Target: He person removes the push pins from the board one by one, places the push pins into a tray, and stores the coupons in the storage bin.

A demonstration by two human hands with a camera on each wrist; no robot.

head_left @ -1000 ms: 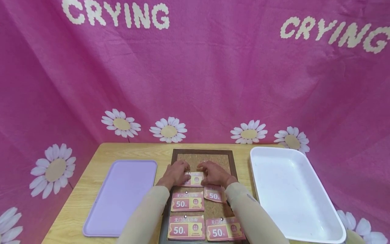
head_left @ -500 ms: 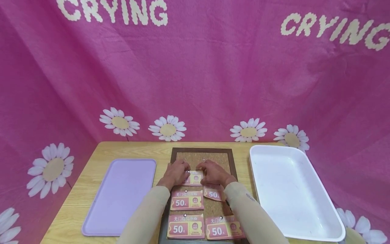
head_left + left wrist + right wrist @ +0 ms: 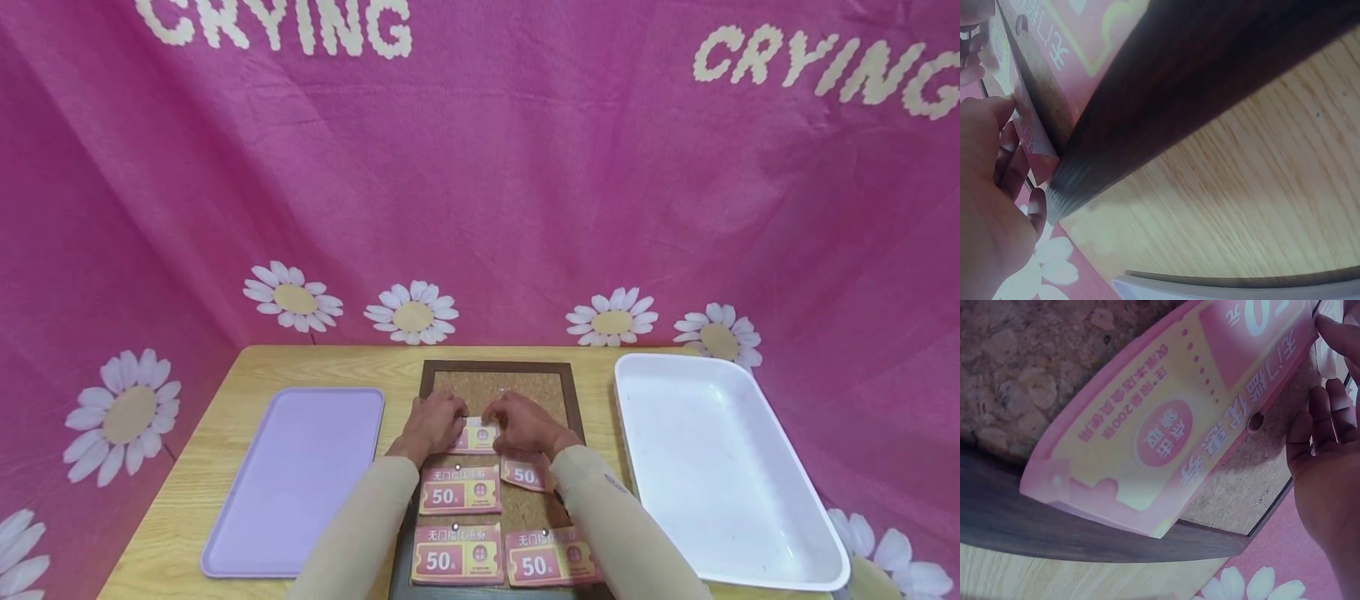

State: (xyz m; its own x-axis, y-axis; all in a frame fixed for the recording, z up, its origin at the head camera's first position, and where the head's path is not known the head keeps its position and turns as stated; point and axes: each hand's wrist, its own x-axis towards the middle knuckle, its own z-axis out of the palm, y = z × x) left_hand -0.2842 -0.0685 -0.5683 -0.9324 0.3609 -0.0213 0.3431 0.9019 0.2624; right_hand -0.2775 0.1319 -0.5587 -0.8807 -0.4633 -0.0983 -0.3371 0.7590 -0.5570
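A pink-and-yellow paper coupon is between my two hands on the upper part of the framed corkboard. My left hand pinches its left end; in the left wrist view the thumb lies on the coupon and its corner lifts off the cork. My right hand holds the right end, fingers bent, though the fingertips are partly hidden. Below that hand hangs a tilted coupon, fixed by a pushpin in the right wrist view.
More pinned coupons fill the lower board, including a middle-left coupon, a bottom-left coupon and a bottom-right coupon. A flat purple tray lies left, a deep white tray right. A pink curtain hangs behind the table.
Both hands stay on the same coupon with barely any movement. The head view has tilted slightly, shifting the scene a little upward. The pin seen earlier on the held coupon is no longer visible.
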